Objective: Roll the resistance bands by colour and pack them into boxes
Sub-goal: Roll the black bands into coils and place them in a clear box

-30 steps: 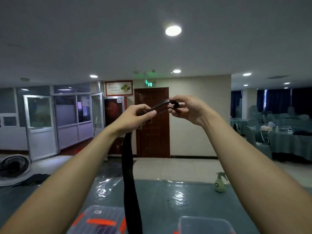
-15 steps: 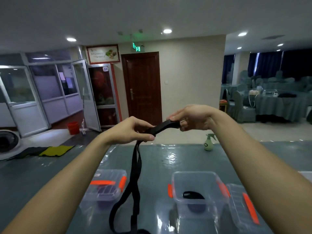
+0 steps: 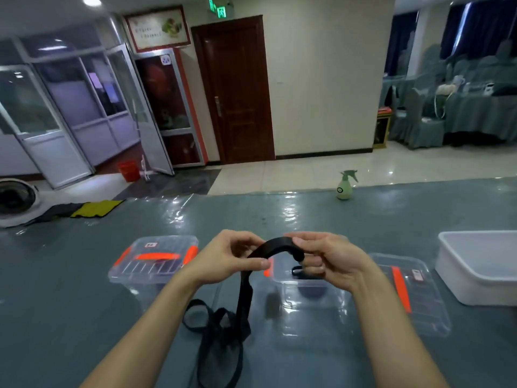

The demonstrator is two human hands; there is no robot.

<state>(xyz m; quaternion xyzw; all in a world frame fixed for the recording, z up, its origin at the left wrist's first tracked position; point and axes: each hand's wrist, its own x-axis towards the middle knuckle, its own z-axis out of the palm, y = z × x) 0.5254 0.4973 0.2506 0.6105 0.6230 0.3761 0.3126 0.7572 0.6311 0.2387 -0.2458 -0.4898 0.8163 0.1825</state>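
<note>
I hold the black band (image 3: 272, 245) up in both hands, just above the table (image 3: 84, 275). My left hand (image 3: 226, 259) pinches it with thumb and finger. My right hand (image 3: 327, 256) pinches the end, and that end looks curled over into the small start of a roll. My hands are close together, and a short piece of band bends up like a bridge between them.

To do this well, I think I should turn the little roll with my right fingers and let the band slide slowly through my left pinch. I should pull it a bit tight so the roll does not go loose. The edges should line up so the roll comes out flat.

The rest of the band hangs down from my left hand and lies in a messy heap of loops on the table, between my arms. It could twist or knot as it comes up, so I should go slow. The open box (image 3: 285, 284) is just behind my right hand. Something dark lies in it, maybe another rolled band.
</note>
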